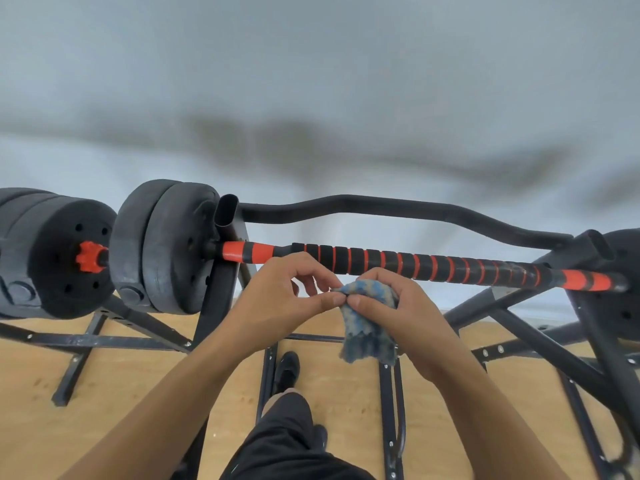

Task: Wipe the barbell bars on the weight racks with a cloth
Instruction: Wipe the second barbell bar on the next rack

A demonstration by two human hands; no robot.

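Observation:
A barbell bar [433, 266] with black and orange rings lies across a black weight rack [225, 271], with black plates [162, 247] on its left end. A blue and yellow cloth [367, 334] hangs just below and in front of the bar's middle. My right hand [398, 306] grips the cloth's top, thumb and fingers curled round it. My left hand [284, 299] pinches the cloth's upper left edge with thumb and fingertip. Both hands are just in front of the bar, apart from it.
A second set of black plates with an orange collar [90, 257] sits at far left. A curved black rack bar [398, 206] runs behind the barbell. Rack legs and struts [388, 410] cross the wooden floor around my leg and shoe [286, 370]. A grey wall stands behind.

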